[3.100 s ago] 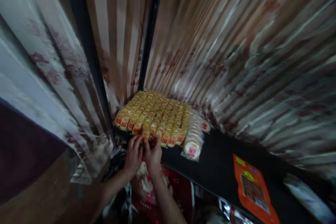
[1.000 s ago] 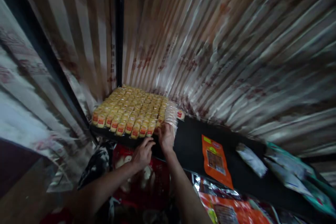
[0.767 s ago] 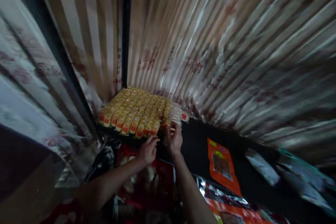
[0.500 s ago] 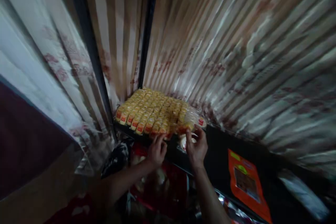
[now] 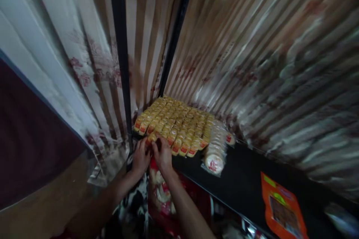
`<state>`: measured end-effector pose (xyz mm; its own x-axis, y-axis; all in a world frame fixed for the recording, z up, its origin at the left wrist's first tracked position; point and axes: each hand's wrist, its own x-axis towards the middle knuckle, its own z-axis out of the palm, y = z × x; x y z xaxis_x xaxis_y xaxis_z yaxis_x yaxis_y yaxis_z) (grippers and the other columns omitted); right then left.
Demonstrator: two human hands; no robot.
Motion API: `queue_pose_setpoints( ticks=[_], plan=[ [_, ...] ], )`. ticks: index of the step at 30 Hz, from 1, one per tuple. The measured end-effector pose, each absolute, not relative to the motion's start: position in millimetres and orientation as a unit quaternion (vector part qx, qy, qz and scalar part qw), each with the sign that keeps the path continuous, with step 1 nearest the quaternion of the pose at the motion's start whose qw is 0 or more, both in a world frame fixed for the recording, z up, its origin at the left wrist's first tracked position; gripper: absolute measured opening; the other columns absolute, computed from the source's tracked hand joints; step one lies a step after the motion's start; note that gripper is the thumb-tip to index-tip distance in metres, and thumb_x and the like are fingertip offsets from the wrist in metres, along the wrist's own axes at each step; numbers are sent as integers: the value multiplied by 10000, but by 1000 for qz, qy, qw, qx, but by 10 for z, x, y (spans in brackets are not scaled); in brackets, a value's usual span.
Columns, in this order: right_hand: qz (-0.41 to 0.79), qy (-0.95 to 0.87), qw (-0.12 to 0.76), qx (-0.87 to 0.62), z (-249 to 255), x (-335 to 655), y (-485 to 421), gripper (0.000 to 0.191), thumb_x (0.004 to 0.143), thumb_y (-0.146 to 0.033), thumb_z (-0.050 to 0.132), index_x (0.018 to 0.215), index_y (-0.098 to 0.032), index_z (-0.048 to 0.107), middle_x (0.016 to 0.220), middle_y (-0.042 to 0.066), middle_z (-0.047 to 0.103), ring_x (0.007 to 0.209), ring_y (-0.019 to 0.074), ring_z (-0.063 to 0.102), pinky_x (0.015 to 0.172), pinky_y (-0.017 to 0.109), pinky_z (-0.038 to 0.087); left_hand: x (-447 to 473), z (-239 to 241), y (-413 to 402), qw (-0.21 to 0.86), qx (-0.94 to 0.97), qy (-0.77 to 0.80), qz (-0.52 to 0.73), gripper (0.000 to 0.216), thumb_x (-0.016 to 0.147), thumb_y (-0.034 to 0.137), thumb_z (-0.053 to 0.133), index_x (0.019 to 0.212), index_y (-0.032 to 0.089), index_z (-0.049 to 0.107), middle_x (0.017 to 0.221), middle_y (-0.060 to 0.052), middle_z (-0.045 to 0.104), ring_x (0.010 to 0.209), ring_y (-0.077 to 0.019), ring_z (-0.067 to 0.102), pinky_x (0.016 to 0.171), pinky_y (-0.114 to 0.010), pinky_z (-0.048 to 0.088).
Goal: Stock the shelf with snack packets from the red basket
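Rows of small yellow packets with red labels (image 5: 179, 125) lie packed together on a black shelf (image 5: 238, 183), in the corner by the wall. My left hand (image 5: 140, 158) and my right hand (image 5: 162, 155) are side by side at the front edge of the block. Their fingers are curled together on one front-row yellow packet (image 5: 153, 138). To the right of the block lies a clear sleeve of round pale biscuits (image 5: 215, 151), apart from both hands.
A corrugated metal wall (image 5: 252, 63) rises behind the shelf, with a dark upright post (image 5: 120, 52) at the left. An orange pouch (image 5: 283, 213) lies farther right on the shelf. Red and white packages (image 5: 162, 194) sit below the shelf edge.
My hands have moved left along the shelf front. The right hand left the sleeve of round biscuits, and both hands now meet at the front row of yellow packets.
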<state>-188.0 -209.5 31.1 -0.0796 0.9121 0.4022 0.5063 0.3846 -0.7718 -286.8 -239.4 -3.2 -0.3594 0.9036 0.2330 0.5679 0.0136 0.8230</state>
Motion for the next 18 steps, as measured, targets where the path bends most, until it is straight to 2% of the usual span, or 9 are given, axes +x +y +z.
queue_pose_setpoints(
  ticks=[4, 10, 15, 18],
  plan=[
    [208, -704, 447, -511, 190, -2008, -2055, 332, 877, -304, 453, 1155, -180, 584, 1079, 118, 655, 1012, 224, 606, 906, 386, 484, -3063, -148, -2139, 139, 517, 701, 471, 386, 843, 210, 500, 1228, 172, 505, 1160, -113, 560, 1075, -239, 571, 927, -423, 497],
    [194, -719, 437, -504, 10, -1830, -2161, 268, 890, -227, 399, 1012, -200, 637, 968, 84, 670, 959, 200, 614, 884, 361, 494, -3079, -307, -1920, 112, 526, 704, 464, 425, 836, 263, 550, 1248, 169, 510, 1192, -117, 504, 1061, -220, 584, 901, -391, 514],
    [171, -711, 448, -514, -72, -1628, -2241, 277, 891, -194, 392, 1011, -196, 642, 972, 90, 670, 952, 201, 620, 872, 368, 505, -3073, -317, -1943, 86, 554, 681, 471, 468, 890, 339, 495, 1322, 169, 438, 1192, -128, 499, 1138, -243, 535, 952, -416, 479],
    [155, -710, 438, -528, -133, -1551, -2245, 300, 885, -169, 391, 1026, -202, 654, 970, 92, 673, 947, 201, 623, 870, 367, 513, -3090, -301, -1950, 83, 552, 677, 481, 393, 907, 321, 465, 1270, 171, 480, 1169, -126, 525, 1083, -227, 571, 922, -400, 496]
  ],
)
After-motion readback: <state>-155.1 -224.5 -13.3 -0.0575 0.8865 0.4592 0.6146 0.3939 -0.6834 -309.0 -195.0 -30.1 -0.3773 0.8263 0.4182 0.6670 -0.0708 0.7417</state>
